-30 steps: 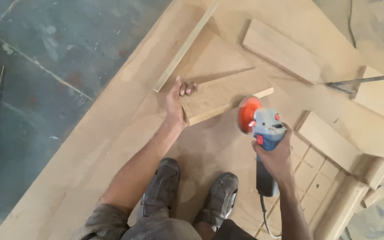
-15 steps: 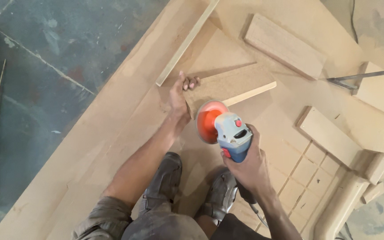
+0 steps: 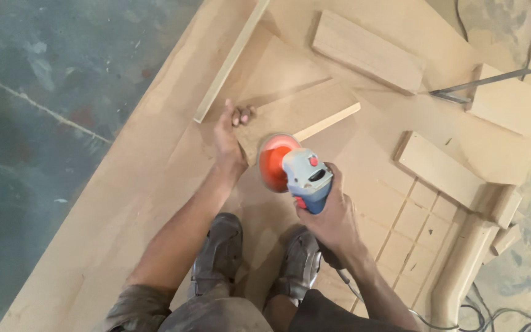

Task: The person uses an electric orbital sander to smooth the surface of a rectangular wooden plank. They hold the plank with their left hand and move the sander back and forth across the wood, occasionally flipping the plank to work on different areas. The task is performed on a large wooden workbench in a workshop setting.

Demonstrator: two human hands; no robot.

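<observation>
My left hand (image 3: 227, 140) grips the near left corner of a flat wooden board (image 3: 305, 110), which lies tilted up on the big sheet. My right hand (image 3: 332, 216) holds a blue and grey angle grinder (image 3: 305, 176) by its body. The grinder's orange disc (image 3: 273, 162) sits against the board's near edge, close to my left hand. My two dusty shoes (image 3: 219, 252) stand on the sheet just below the hands.
A large brown sheet (image 3: 124, 209) covers the floor. A thin wooden strip (image 3: 232, 58) lies at the left, and wood blocks (image 3: 367, 50) lie farther off and at the right (image 3: 439, 169). A metal square (image 3: 480, 83) rests at the top right. Bare stone floor (image 3: 44, 92) is at the left.
The grinder has moved left along the board's near edge, from its right end to near my left hand. The view has shifted slightly.
</observation>
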